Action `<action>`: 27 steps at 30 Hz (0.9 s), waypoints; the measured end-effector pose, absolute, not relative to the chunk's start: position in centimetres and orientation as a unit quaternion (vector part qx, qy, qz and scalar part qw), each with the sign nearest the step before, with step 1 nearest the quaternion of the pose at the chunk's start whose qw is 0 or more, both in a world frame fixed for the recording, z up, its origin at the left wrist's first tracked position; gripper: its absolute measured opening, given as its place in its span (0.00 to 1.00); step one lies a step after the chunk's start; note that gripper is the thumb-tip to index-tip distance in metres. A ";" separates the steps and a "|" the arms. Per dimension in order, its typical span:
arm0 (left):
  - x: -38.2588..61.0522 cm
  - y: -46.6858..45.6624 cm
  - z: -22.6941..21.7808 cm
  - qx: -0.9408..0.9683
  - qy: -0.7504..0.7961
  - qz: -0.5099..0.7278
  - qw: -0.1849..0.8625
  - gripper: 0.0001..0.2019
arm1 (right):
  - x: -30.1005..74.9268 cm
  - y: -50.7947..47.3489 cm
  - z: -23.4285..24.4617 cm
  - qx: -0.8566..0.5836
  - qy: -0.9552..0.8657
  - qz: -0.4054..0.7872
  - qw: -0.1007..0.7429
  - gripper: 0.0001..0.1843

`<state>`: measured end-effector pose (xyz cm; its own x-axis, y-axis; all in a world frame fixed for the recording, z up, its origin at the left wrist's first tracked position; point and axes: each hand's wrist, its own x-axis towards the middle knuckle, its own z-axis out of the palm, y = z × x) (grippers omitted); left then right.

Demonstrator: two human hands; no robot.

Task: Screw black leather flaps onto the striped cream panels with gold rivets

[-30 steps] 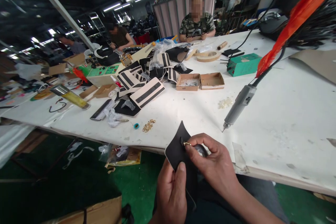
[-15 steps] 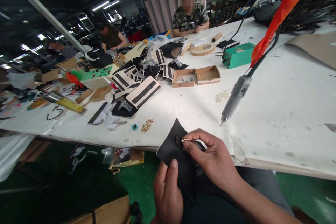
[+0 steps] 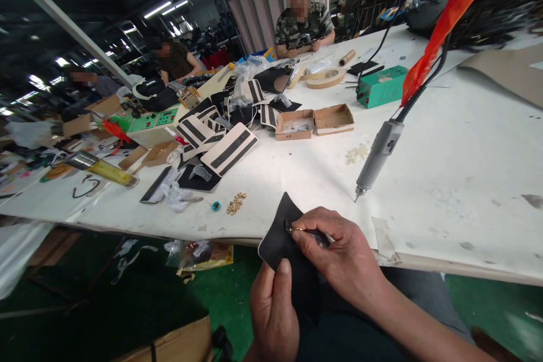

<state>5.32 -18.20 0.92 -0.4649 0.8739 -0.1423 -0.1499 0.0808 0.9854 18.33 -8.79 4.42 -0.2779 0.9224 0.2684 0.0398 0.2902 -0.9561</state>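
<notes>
A flat black piece (image 3: 275, 240) with a pointy corner at the top was up in the person's hands, by the near edge of the white table (image 3: 445, 161). The left hand (image 3: 275, 311) pinched the low part of it. Its thumb lay on the front, and I could not see all the fingers. The right hand (image 3: 343, 243) was at the right side of the black piece, thumb and first finger squeezed on a thin gold bit (image 3: 297, 229). That gold bit was next to a little black tab (image 3: 287, 224) on the black piece. I could not tell if the two were joined.

Near the black piece, on its left, I saw a heap of shiny gold parts (image 3: 236, 204) and a small blue ring (image 3: 216, 206). To its right hung a gray power tool (image 3: 377, 155), tip down. Farther past the black piece were two small cardboard boxes (image 3: 294, 126) (image 3: 334, 120), side by side. Past it and to the left lay a messy pile of striped cards (image 3: 230, 150). Far behind it sat another person in a spotty green shirt (image 3: 282, 28).
</notes>
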 end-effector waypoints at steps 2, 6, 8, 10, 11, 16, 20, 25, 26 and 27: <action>5.3 -18.2 0.8 0.310 0.604 0.605 0.416 0.25 | 18.4 -8.5 4.5 -0.360 -0.664 0.461 0.466 0.09; 5.6 -18.0 1.4 0.317 0.621 0.594 0.402 0.27 | 18.1 -8.7 4.1 -0.379 -0.644 0.481 0.459 0.08; 5.8 -18.0 1.7 0.323 0.628 0.586 0.396 0.28 | 17.9 -9.0 3.7 -0.425 -0.605 0.488 0.465 0.09; 5.9 -17.9 2.1 0.335 0.630 0.581 0.392 0.28 | 17.6 -9.2 3.3 -0.443 -0.586 0.482 0.477 0.10; 5.8 -18.0 2.2 0.344 0.629 0.578 0.390 0.28 | 17.5 -9.3 3.1 -0.438 -0.592 0.472 0.484 0.10; 5.0 -18.1 2.5 0.434 0.586 0.576 0.371 0.27 | 18.1 -9.6 3.3 -0.372 -0.671 0.415 0.490 0.08; 4.0 -17.4 2.5 0.464 0.568 0.602 0.316 0.20 | 19.3 -9.8 5.3 -0.308 -0.690 0.496 0.428 0.27; 2.5 -15.1 3.2 0.577 0.566 0.551 0.210 0.18 | 19.3 -9.5 6.8 -0.327 -0.602 0.610 0.398 0.21; 2.3 -14.4 3.4 0.591 0.571 0.538 0.189 0.17 | 19.1 -9.2 6.5 -0.340 -0.574 0.632 0.394 0.18; 2.1 -13.6 3.5 0.598 0.579 0.526 0.173 0.16 | 18.9 -9.0 6.1 -0.351 -0.542 0.659 0.385 0.18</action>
